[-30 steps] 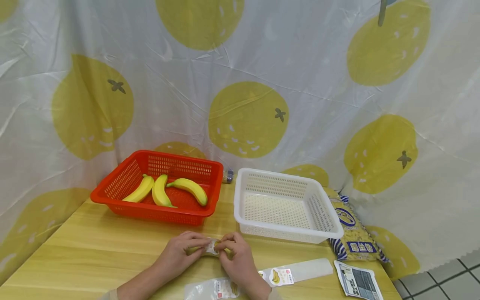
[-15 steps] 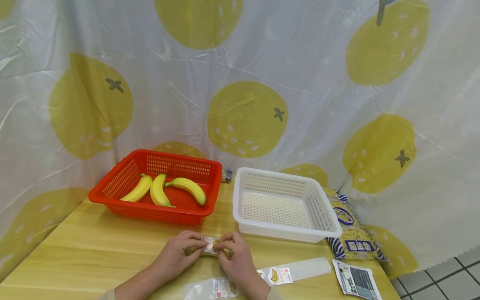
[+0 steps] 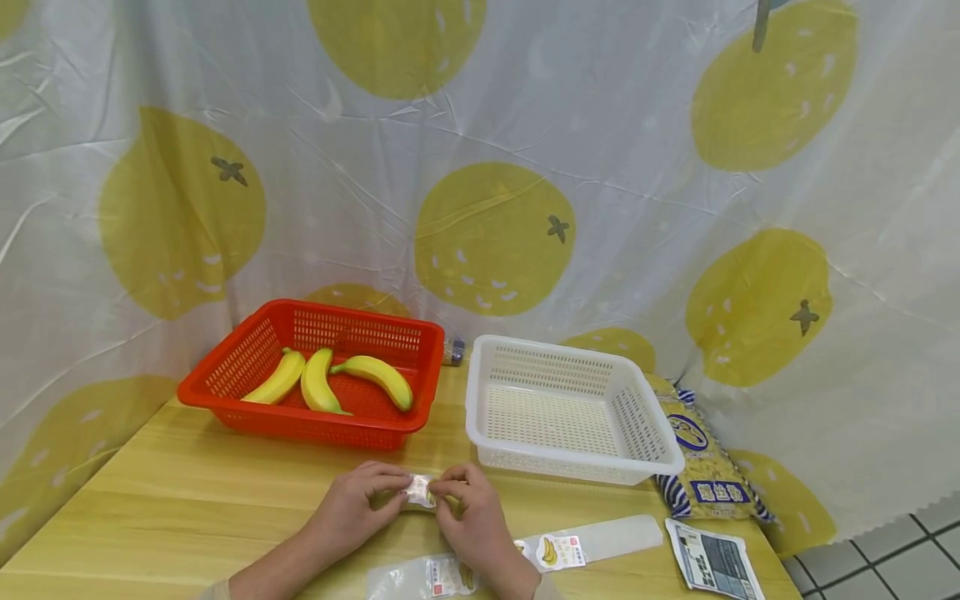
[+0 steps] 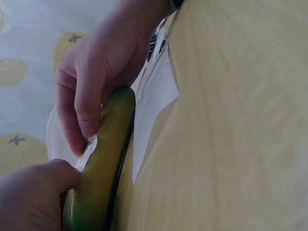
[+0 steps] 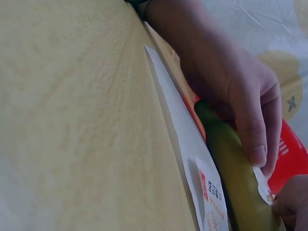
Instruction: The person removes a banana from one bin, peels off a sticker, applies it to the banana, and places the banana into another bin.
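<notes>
Both hands, the left hand [image 3: 352, 506] and right hand [image 3: 472, 510], remain curled around a greenish banana [image 4: 98, 168] in its clear bag [image 3: 422, 492] on the wooden table [image 3: 187, 500], barely shifted since a second ago, so bagging seems mid-way.

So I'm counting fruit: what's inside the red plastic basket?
Three yellow bananas lie loose in the red plastic basket. The near wall hides the front strip of its floor, so anything small there would not show.
</notes>
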Tool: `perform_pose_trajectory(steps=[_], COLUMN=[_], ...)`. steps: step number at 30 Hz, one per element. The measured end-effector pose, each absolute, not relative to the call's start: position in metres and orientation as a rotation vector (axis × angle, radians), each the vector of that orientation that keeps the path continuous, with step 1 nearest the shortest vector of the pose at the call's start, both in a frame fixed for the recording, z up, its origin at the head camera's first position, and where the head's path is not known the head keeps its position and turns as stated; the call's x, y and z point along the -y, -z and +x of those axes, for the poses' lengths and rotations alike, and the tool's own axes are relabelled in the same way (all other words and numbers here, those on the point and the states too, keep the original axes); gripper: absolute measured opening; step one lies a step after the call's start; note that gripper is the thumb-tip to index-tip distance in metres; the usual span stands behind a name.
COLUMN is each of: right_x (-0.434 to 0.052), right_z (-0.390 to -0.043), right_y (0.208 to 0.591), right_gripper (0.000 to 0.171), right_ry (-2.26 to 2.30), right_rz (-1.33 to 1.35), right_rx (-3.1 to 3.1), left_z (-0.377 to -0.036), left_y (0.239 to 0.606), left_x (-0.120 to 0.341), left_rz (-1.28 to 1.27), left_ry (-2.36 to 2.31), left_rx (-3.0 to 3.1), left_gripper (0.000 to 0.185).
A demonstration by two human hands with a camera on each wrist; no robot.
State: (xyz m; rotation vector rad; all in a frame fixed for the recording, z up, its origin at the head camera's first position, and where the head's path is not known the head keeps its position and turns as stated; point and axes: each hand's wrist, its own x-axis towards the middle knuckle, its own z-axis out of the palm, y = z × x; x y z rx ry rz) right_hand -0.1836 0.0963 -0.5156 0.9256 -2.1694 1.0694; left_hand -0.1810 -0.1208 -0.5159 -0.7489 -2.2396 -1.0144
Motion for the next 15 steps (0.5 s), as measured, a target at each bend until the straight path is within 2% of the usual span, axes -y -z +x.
perform_pose_trajectory(steps=[15], right_x=[-0.0964], right_z=[-0.1831], right_y=[0.5162], right_gripper=[0.024], right_ry=[-1.033], right_rz=[0.898], right_rx=[2.2], left_z=[-0.1782], left_y=[0.5148], left_x=[0.119], left_rz=[-0.608], left_ry=[1.0], left_rx=[2.321], left_gripper=[0.028])
